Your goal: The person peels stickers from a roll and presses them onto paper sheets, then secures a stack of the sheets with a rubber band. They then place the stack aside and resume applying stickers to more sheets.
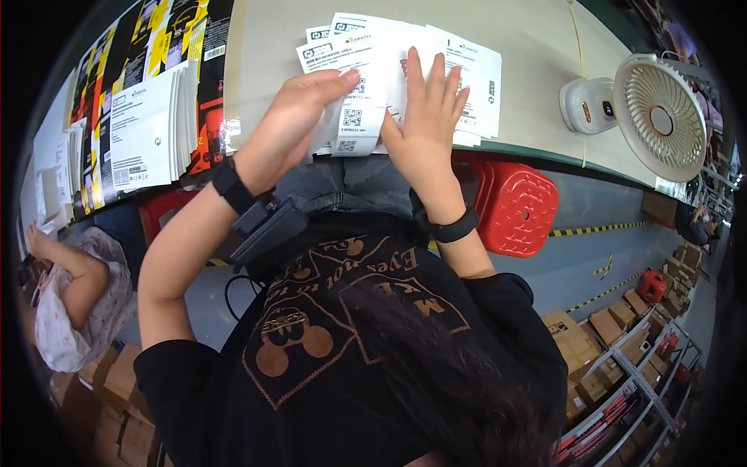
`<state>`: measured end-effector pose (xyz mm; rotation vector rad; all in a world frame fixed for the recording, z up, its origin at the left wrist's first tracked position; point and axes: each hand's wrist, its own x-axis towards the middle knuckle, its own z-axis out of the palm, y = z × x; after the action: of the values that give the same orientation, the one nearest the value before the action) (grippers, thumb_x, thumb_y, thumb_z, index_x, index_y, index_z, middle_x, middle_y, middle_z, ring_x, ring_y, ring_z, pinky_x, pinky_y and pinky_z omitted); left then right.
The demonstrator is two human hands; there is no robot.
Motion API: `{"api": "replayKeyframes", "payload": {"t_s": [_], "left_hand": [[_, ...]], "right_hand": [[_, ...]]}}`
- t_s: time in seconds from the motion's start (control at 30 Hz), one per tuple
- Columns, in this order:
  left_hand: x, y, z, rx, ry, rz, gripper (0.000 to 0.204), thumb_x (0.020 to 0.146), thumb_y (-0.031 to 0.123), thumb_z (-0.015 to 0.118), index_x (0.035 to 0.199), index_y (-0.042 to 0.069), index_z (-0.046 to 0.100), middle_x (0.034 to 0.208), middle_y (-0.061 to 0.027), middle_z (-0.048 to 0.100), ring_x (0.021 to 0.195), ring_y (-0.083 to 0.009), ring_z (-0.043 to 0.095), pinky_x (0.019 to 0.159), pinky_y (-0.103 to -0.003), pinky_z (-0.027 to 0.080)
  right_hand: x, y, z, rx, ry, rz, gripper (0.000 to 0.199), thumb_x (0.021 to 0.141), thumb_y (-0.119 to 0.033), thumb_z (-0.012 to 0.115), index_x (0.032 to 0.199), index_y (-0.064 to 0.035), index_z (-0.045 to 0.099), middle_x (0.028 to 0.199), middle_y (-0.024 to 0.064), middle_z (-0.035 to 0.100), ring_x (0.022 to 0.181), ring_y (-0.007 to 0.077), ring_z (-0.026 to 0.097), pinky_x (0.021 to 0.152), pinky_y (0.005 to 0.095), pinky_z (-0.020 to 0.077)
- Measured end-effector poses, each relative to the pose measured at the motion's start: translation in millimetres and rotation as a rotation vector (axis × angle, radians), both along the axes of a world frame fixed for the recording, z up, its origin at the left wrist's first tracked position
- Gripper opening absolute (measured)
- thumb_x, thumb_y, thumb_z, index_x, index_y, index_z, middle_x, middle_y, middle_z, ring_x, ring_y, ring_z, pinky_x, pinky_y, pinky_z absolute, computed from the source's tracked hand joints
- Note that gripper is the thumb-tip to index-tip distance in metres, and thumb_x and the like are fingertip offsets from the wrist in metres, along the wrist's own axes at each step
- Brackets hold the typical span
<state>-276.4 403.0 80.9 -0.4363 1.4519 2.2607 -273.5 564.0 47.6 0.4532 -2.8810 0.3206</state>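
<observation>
My left hand point(299, 109) pinches a curling white strip of labels point(353, 132) printed with square codes. Its thumb presses the strip near the top, and the strip's lower end hangs by the table's near edge. Beneath lie several overlapping white printed flat pieces point(484, 101), cards or folded cartons; I cannot tell which. My right hand point(426, 117) lies on them with its fingers stretched and spread, its thumb beside the label strip. A black band circles each wrist.
A stack of similar white pieces point(148, 132) stands on yellow, black and orange printed sheets point(210, 78) at the left. A white fan point(660, 117) is on the table point(537, 47) at right. A red stool point(520, 208) sits below; a co-worker's arm point(70, 272) shows at far left.
</observation>
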Motion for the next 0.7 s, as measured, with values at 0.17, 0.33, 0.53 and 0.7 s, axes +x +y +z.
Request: {"api": "replayKeyframes", "payload": {"t_s": [0.17,0.33,0.53,0.7], "left_hand": [[-1.5,-10.4,-5.4,-0.294,0.312,0.092,0.023,0.085,0.016,0.061,0.091,-0.005,0.064,0.096,-0.0103,0.064,0.081,-0.0153,0.061,0.075,-0.024,0.047],[6.2,-31.3,15.7,-0.612,0.815,-0.081,0.012,0.078,0.011,0.066,0.081,-0.001,0.068,0.093,-0.0116,0.064,0.080,-0.0172,0.060,0.075,-0.024,0.046],[4.3,-45.6,1.2,-0.774,1.043,0.000,0.009,0.075,0.008,0.067,0.081,0.001,0.069,0.091,-0.0134,0.063,0.086,-0.0194,0.059,0.076,-0.026,0.045],[3.2,-18.2,-0.6,-0.704,0.725,0.187,0.009,0.077,0.008,0.067,0.081,0.000,0.068,0.088,-0.0123,0.063,0.085,-0.0164,0.058,0.073,-0.026,0.046]], "right_hand": [[-20.4,28.5,7.8,-0.731,-0.027,-0.008,0.094,0.070,-0.021,0.074,0.141,-0.0059,0.013,0.143,0.0234,0.015,0.132,0.0346,0.017,0.107,0.0425,0.0181],[-50.0,56.5,32.5,-1.364,-0.119,0.173,0.114,0.060,-0.015,0.081,0.142,-0.0069,0.002,0.138,0.0198,0.025,0.128,0.0302,0.028,0.105,0.0394,0.0226],[-49.9,47.6,13.0,-1.441,-0.273,0.477,0.113,0.062,-0.016,0.081,0.141,-0.0051,0.001,0.136,0.0184,0.029,0.124,0.0289,0.033,0.103,0.0379,0.0267],[-39.1,2.6,0.7,-1.557,-0.241,0.414,0.101,0.069,-0.017,0.075,0.140,-0.0038,0.004,0.135,0.0189,0.030,0.123,0.0302,0.033,0.103,0.0398,0.0263]]}}
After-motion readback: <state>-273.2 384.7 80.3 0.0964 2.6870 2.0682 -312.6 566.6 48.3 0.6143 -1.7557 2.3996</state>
